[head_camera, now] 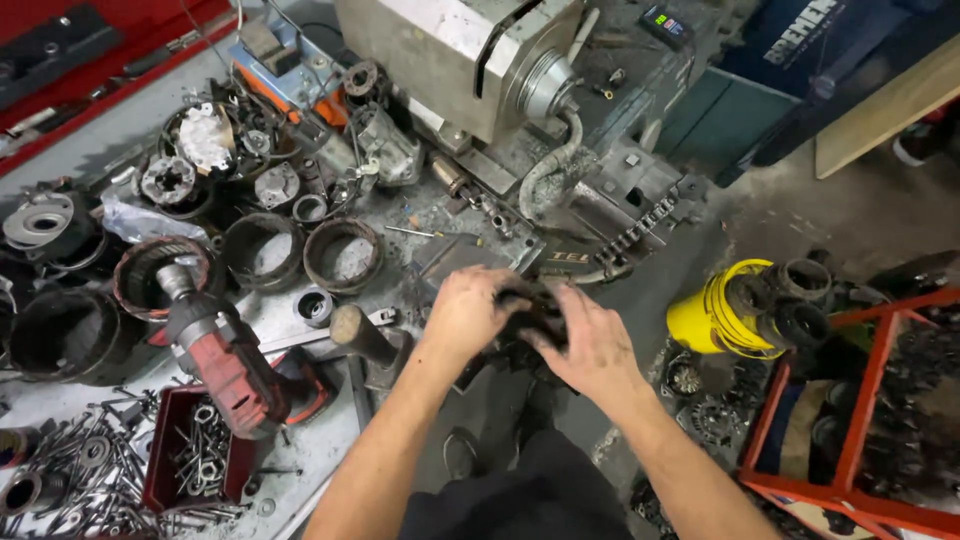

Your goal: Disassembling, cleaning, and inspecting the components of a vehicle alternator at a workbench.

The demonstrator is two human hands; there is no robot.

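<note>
Both hands, left (pixel 468 312) and right (pixel 592 345), closed around dark metal part (pixel 530 308) at desk (pixel 300 330) edge. Red drill (pixel 225 355) left; yellow bucket (pixel 712 312) right.

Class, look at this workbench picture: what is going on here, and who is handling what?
A person stands at a cluttered grey metal workbench, both hands closed around one dark, greasy round metal part held at the bench edge. The left hand and the right hand grip it from either side. A red and black power drill lies to the left, beside a red tray of screws and bolts. A yellow plastic bucket lies on its side on the floor to the right.
</note>
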